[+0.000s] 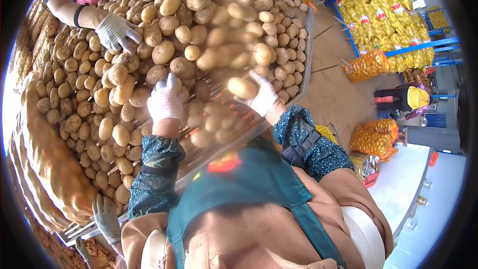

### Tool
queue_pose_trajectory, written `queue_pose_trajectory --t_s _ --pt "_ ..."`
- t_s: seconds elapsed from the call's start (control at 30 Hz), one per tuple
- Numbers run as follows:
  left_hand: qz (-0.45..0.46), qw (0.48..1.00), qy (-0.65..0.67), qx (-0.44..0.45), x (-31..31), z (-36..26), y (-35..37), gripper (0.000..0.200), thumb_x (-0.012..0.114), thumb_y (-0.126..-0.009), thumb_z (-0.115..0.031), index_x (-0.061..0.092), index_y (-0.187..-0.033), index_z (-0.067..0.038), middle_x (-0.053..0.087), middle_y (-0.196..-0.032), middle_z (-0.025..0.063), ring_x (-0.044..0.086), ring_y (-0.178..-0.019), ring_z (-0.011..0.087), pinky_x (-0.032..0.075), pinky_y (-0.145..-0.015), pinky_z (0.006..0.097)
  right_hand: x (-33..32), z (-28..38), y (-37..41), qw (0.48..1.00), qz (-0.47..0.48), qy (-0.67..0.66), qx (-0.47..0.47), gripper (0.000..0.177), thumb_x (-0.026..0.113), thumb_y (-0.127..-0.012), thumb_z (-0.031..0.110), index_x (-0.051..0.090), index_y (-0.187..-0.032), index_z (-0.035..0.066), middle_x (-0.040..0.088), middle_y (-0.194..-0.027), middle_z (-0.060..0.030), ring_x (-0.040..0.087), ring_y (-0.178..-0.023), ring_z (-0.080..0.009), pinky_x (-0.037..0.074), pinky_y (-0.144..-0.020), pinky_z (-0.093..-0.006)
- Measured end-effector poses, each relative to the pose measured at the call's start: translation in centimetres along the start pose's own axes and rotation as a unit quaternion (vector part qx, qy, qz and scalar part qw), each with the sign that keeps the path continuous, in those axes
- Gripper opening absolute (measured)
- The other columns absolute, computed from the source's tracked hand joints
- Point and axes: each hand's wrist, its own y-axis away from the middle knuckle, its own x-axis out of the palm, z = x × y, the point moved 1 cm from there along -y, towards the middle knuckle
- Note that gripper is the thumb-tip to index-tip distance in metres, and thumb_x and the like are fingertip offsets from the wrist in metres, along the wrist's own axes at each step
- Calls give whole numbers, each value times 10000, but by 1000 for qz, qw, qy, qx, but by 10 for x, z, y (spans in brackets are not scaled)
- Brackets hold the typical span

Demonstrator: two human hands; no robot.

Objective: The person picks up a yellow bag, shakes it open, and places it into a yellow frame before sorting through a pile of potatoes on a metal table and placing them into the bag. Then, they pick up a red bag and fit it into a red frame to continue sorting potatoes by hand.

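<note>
Potatoes lie heaped over a slatted metal table. My left hand, in a white glove, reaches over the heap with its fingers apart, at the edge of the potatoes; nothing shows in its grasp. My right hand, also gloved, has a potato held at its fingers, above the right part of the table. Below and between my hands, several potatoes are blurred by motion. Both of my forearms have dark patterned sleeves.
A co-worker's gloved hand rests on the potatoes at upper left; other gloved hands are at lower left and top. A large net sack lies along the left edge. Yellow sacks and a person in yellow are at right.
</note>
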Motion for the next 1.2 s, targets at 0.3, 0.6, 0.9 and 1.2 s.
queue_pose_trajectory --t_s 0.3,0.6,0.9,1.2 --pt "61 554 829 -32 -15 16 28 644 742 -807 -181 481 -1371 -12 595 -1245 123 587 -1115 227 466 -1001 351 43 4 -37 442 -59 880 -164 357 625 -852 249 664 -1158 68 685 -1098 -193 663 -1044 -313 519 -902 -423" --pt "175 353 917 -71 8 8 44 612 564 -944 -525 537 -1276 -12 645 -1157 159 653 -931 256 569 -705 364 84 0 -72 339 -64 937 46 528 745 -774 309 650 -1225 51 651 -1252 -160 634 -1149 -315 528 -949 -419" --pt "223 262 929 -136 14 5 56 694 585 -873 -633 563 -1237 -42 662 -1090 159 649 -993 311 580 -764 447 3 19 -36 780 181 595 -70 695 728 -855 203 422 -1458 41 530 -1398 -142 509 -1272 -224 425 -1066 -344" --pt "293 238 920 -102 31 -18 44 705 535 -913 -626 487 -1365 -87 604 -1269 166 629 -1067 323 571 -740 435 41 13 28 770 230 571 -169 796 778 -815 163 372 -1481 8 506 -1420 -147 493 -1278 -194 422 -1069 -334"
